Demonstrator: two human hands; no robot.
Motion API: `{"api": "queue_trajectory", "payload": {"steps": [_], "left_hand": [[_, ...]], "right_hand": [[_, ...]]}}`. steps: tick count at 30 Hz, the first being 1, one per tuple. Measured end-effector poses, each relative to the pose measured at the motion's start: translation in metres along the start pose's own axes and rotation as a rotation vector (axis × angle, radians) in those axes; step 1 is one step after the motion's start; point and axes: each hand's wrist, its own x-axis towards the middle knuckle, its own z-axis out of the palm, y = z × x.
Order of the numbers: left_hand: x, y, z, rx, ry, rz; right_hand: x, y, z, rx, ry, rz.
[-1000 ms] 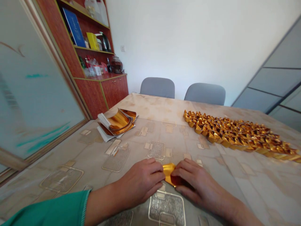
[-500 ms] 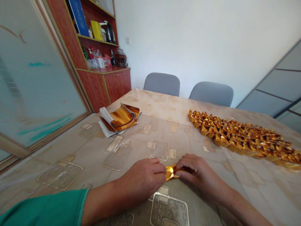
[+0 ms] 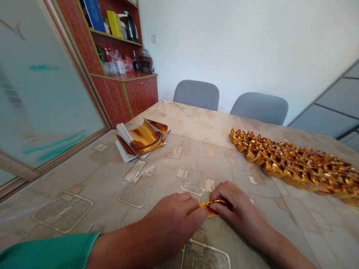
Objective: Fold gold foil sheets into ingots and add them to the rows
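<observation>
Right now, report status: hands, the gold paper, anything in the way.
Left hand and right hand both pinching the folded gold paper on the table. Folded gold pieces heaped right, apart. Gold sheet stack far left.

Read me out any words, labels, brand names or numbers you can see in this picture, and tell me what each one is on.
No text can be read.
Blue book on the upper shelf: print too blurred.
Yellow box beside it: no legible print.
Bottles and packets on the cabinet top: labels too small.
Gold foil piece between the left hand and right hand: plain.
Folded gold pieces on the table: plain.
</observation>
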Motion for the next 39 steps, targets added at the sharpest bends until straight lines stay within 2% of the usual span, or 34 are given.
{"api": "queue_trajectory", "payload": {"steps": [4,17,24,31,39], "left_hand": [[0.001,0.001,-0.004,0.009,0.002,0.050],[0.000,0.002,0.000,0.050,0.021,0.072],[0.000,0.001,0.001,0.078,0.037,0.126],[0.001,0.003,0.001,0.070,-0.020,0.100],[0.002,0.000,0.001,0.146,-0.026,0.129]], "right_hand": [[-0.001,0.001,0.002,-0.024,0.005,-0.022],[-0.001,0.001,0.003,-0.147,0.016,-0.031],[-0.002,-0.002,0.001,-0.357,0.129,-0.108],[-0.003,0.001,0.007,-0.354,0.004,-0.128],[-0.006,-0.009,0.010,-0.459,-0.004,-0.089]]}}
